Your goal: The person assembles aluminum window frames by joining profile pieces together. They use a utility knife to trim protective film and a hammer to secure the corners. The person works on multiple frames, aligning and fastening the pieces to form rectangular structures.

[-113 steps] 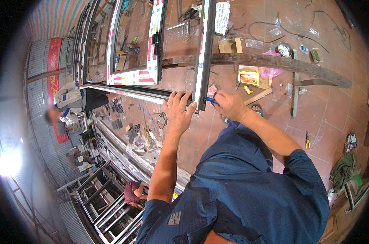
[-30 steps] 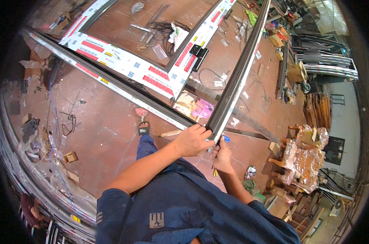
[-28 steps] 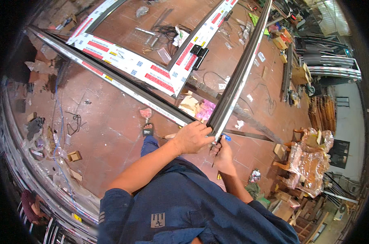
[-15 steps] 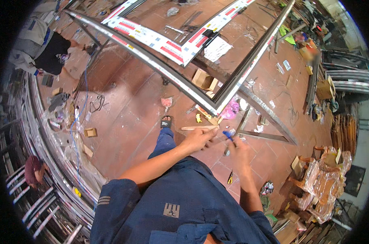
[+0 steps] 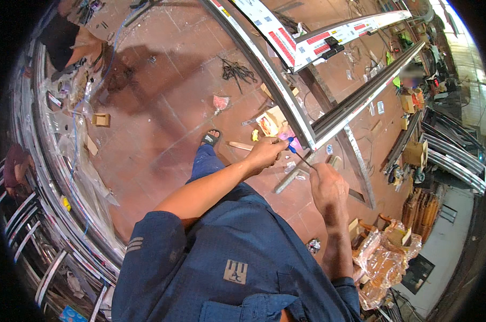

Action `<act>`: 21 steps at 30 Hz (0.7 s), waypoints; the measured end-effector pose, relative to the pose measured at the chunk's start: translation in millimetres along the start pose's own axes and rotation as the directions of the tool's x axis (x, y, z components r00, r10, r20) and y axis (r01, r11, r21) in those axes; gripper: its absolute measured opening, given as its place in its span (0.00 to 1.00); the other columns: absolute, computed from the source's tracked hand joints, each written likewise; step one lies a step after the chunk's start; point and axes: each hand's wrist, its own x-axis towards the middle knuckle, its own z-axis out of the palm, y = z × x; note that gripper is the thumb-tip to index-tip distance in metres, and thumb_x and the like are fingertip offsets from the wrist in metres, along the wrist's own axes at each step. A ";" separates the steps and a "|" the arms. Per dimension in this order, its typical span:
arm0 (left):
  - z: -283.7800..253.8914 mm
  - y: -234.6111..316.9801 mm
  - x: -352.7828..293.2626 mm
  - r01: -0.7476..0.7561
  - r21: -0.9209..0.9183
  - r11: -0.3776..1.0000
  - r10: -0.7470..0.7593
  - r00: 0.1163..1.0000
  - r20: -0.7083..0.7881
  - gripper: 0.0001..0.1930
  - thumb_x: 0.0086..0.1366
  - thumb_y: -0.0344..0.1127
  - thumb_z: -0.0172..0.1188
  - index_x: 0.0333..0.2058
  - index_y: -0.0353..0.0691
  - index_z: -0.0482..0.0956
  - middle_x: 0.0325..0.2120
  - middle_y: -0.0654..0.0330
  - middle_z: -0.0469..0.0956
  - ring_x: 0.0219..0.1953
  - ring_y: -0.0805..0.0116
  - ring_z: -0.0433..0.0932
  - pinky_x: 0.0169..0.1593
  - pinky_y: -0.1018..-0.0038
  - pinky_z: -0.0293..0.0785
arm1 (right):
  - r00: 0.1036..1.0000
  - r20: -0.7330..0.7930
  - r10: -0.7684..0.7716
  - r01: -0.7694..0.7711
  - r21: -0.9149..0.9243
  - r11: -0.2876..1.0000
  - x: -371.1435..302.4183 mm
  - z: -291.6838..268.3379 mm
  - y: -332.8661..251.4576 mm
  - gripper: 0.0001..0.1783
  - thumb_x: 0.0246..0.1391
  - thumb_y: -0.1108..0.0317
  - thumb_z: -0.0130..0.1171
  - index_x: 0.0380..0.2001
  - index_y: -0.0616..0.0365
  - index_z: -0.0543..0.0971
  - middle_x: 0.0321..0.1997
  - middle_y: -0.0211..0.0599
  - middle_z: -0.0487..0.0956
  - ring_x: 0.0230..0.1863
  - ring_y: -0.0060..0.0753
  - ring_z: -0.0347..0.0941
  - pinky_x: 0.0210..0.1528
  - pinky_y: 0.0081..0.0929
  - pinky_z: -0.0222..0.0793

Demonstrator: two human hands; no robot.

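My left hand [image 5: 265, 154] pinches the handle of a blue-handled screwdriver [image 5: 291, 144] just below the corner of a large aluminium frame [image 5: 310, 140]. The thin shaft slants down to my right hand [image 5: 328, 187], which is closed in a fist around its lower end. One profile of the frame runs up and left, the other [image 5: 371, 91] up and right. Both carry white protective film with red patches. Whatever lies inside the right fist is hidden.
My sandalled foot [image 5: 210, 138] stands on the red tile floor by a wooden slat [image 5: 239, 145]. Steel bars [image 5: 361, 172] lie under the frame. Stacked metal profiles [image 5: 50, 214] curve along the left. Crumpled plastic wrap [image 5: 382, 257] is at lower right. Another person crouches at upper left [image 5: 60, 35].
The view has swung around. My left hand has come off the end of the profile, and both hands now meet on the screwdriver just below the frame's corner.
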 end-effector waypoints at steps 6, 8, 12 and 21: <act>2.9 5.5 15.0 0.097 -0.094 0.991 -0.086 0.990 0.111 0.20 0.72 0.54 0.60 0.38 0.42 0.83 0.20 0.69 0.69 0.18 0.78 0.62 0.21 0.77 0.56 | 0.997 -0.074 0.003 -0.005 -0.023 1.000 24.0 -18.4 -21.4 0.13 0.65 0.58 0.59 0.34 0.57 0.79 0.31 0.49 0.81 0.35 0.58 0.80 0.37 0.52 0.73; 0.9 4.5 16.1 0.100 -0.109 0.989 -0.088 0.990 0.107 0.20 0.72 0.54 0.60 0.38 0.41 0.83 0.20 0.69 0.69 0.18 0.78 0.63 0.19 0.77 0.56 | 0.996 -0.080 0.037 -0.041 -0.041 0.998 28.1 -18.6 -27.1 0.13 0.64 0.58 0.60 0.33 0.57 0.78 0.30 0.47 0.81 0.34 0.57 0.80 0.36 0.50 0.73; -5.8 1.6 19.4 0.109 -0.191 0.975 -0.080 0.985 0.153 0.18 0.73 0.52 0.60 0.37 0.41 0.82 0.19 0.68 0.68 0.16 0.79 0.62 0.17 0.78 0.56 | 0.996 -0.070 0.054 -0.052 0.025 0.998 32.7 -24.4 -40.9 0.11 0.64 0.61 0.61 0.32 0.56 0.78 0.29 0.45 0.80 0.32 0.54 0.79 0.34 0.47 0.73; -15.3 14.3 21.9 0.350 -0.356 0.867 -0.241 0.918 0.315 0.15 0.76 0.49 0.56 0.33 0.45 0.79 0.15 0.70 0.64 0.11 0.78 0.58 0.14 0.76 0.49 | 0.978 -0.191 0.080 -0.057 0.123 0.991 40.0 -24.0 -66.0 0.08 0.64 0.63 0.62 0.35 0.55 0.79 0.29 0.44 0.79 0.30 0.52 0.79 0.31 0.45 0.71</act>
